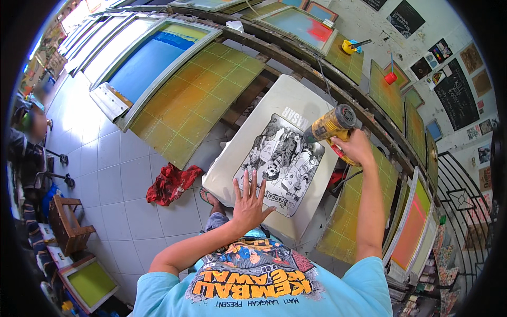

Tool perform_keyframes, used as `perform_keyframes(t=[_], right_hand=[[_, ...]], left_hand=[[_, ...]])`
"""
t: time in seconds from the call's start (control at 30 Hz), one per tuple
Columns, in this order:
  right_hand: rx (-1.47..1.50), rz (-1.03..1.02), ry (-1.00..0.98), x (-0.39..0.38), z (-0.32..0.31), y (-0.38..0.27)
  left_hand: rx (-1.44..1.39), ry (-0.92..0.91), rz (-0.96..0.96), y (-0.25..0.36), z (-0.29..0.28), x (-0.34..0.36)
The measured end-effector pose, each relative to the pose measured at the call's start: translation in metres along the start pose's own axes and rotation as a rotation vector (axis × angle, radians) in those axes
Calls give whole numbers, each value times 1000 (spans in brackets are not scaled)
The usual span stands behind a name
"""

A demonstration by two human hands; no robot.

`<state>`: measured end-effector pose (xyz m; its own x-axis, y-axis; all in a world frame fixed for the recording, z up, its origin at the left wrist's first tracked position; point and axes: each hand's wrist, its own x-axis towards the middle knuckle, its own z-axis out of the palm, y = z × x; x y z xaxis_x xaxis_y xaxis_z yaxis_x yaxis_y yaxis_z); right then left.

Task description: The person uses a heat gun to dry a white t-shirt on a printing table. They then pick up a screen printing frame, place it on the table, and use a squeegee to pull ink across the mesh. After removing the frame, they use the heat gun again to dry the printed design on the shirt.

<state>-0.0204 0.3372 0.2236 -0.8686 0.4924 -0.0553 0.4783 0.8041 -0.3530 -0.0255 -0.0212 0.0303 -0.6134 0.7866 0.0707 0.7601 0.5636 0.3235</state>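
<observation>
A cream T-shirt (224, 171) lies stretched over a flat board in front of me, bearing a black-and-white printed picture (274, 171) of several figures. My left hand (251, 207) rests flat at the lower left edge of the print, fingers spread. In my right hand (353, 148) is a yellow and black heat gun (328, 124), gripped by its handle. Its nozzle points left, over the right upper part of the print. A cord (349, 178) hangs below the handle.
Olive printing boards (195, 100) with grid lines flank the shirt. A framed screen with blue ink (153, 61) tilts up at the left. Dark rails (296, 61) run behind. On the tiled floor (124, 185) lie a red cloth (173, 183) and a wooden stool (68, 224). Someone (29, 142) sits far left.
</observation>
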Motion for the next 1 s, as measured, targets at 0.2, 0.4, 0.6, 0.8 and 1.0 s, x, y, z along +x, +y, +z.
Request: perform_keyframes(t=[0.2,0.4,0.6,0.8,1.0], right_hand=[[56,-84,5,-5,5,-4],[-14,7,92,-18,7,13],[-3,58,64,-30,4,26],[43,17,23,-38,3,25],[-51,143,21,-40,4,26]], left_hand=[[-11,23,-8,-6,16,4],[-8,51,-20,-5,20,2],[-33,69,5,-1,21,3],[-31,63,-6,1,18,5],[-46,69,-5,5,20,6]])
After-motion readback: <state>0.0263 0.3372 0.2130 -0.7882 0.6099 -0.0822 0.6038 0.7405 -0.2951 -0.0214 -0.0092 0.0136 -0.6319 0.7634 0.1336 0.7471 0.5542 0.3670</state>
